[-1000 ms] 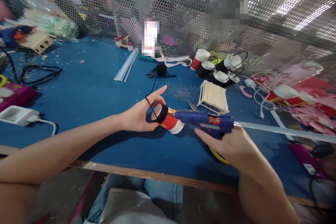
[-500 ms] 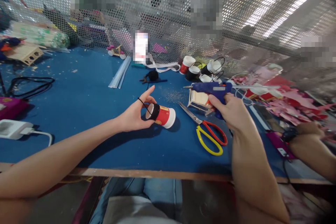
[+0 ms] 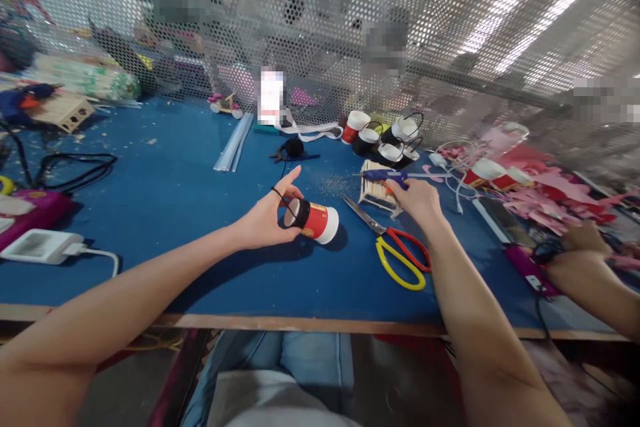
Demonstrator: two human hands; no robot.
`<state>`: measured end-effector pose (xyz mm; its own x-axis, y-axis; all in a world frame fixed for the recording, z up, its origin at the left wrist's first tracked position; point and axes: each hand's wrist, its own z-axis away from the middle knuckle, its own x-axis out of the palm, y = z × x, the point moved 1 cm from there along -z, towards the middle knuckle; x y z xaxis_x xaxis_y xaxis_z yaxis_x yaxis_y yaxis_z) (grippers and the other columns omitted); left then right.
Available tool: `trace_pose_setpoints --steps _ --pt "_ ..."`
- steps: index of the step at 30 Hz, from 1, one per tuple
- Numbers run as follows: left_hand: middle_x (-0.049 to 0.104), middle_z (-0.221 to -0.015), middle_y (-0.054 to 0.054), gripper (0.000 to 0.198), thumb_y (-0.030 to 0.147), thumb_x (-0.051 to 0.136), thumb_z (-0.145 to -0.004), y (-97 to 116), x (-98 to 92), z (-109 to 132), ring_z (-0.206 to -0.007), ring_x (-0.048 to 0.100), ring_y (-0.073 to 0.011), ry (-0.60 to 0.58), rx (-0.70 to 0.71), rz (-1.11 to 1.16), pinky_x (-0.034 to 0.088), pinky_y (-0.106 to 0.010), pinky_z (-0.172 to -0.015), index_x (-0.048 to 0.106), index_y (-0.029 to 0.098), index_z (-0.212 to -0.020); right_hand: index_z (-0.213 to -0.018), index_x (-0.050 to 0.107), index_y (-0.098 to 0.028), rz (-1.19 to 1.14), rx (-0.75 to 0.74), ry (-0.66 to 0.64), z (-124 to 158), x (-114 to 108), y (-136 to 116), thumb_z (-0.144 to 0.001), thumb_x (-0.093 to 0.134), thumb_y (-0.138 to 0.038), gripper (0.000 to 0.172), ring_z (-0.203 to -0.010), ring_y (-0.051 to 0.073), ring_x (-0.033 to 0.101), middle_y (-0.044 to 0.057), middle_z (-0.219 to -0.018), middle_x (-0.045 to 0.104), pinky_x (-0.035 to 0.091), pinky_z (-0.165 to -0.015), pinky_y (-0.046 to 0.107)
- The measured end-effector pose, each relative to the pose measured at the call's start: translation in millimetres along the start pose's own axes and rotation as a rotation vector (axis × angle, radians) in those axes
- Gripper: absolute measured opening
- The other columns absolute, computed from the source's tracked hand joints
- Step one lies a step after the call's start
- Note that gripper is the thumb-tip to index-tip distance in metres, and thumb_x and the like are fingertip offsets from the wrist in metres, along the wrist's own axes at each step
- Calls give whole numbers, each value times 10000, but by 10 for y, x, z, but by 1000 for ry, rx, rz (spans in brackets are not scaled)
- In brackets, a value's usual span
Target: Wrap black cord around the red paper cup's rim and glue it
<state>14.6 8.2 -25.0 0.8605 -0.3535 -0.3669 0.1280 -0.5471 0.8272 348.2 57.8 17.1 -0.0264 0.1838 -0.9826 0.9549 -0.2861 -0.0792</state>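
My left hand (image 3: pixel 273 219) grips a red and white paper cup (image 3: pixel 320 221) that lies on its side. Black cord is wound round one end of the cup, and a strand runs up over my fingers towards a black ball of cord (image 3: pixel 294 148). My right hand (image 3: pixel 417 199) is closed round a blue glue gun (image 3: pixel 385 175), its nozzle pointing left, with a glue stick poking out behind. The gun is at the top of a small wooden stick rack (image 3: pixel 375 195). Open scissors (image 3: pixel 393 240) with red and yellow handles lie between my hands.
Several cups (image 3: pixel 367 139) with black cord stand at the back. Clear glue sticks (image 3: pixel 235 141) and a phone (image 3: pixel 271 97) are behind my left hand. A white adapter (image 3: pixel 43 245) lies at left. Another person's arm (image 3: pixel 590 273) is at right, near pink scraps (image 3: pixel 555 190).
My right hand has moved the glue gun slightly away and down onto the wooden rack. My left hand still holds the cup; the view has shifted slightly.
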Motion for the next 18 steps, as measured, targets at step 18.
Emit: trace_pose_setpoints --steps 18 --pt "380 -1434 -143 1021 128 695 -639 88 25 14 -1305 431 -281 -27 62 -7 368 -449 -1105 131 243 -1483 -688 648 -138 -430 -1029 -62 1157 -447 -1686 -841 531 -148 192 -779 175 513 63 -753 604 411 -761 332"
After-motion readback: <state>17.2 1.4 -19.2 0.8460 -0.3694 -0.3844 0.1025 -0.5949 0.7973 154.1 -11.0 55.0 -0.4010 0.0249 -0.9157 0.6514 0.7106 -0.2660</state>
